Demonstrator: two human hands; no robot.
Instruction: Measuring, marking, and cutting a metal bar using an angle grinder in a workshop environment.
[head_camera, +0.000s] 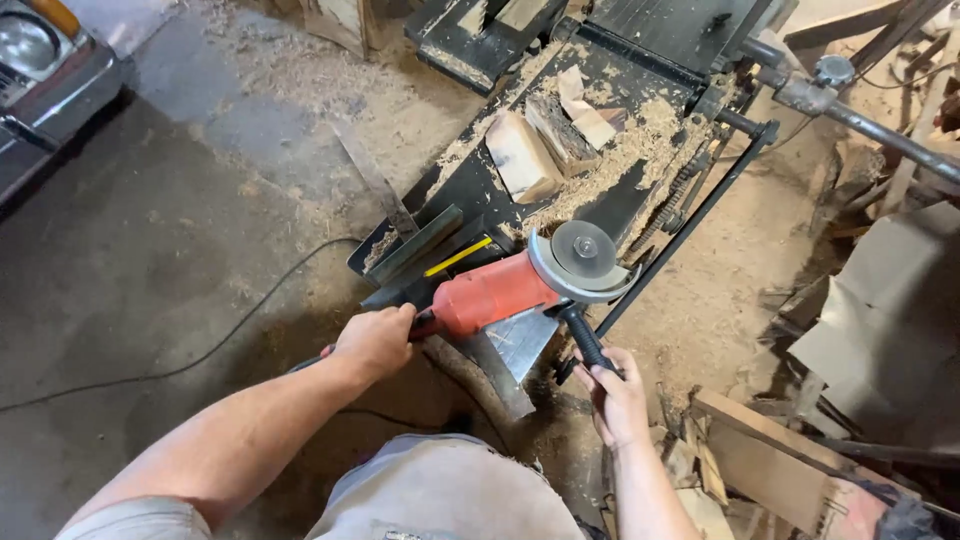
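Red angle grinder (495, 293) between both hands, each grip clenched: left hand (375, 340) rear, right hand (615, 395) side handle.

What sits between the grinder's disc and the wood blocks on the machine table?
In the head view, only a band of sawdust on the black machine table separates the grinder's disc from the wood blocks; nothing else lies there.

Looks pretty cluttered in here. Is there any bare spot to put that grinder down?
The open concrete floor left of the black machine table is bare apart from a thin cable. The table carries wood blocks and sawdust. Right of the right hand, wood scraps and cardboard crowd the ground. The left hand grips the red angle grinder.
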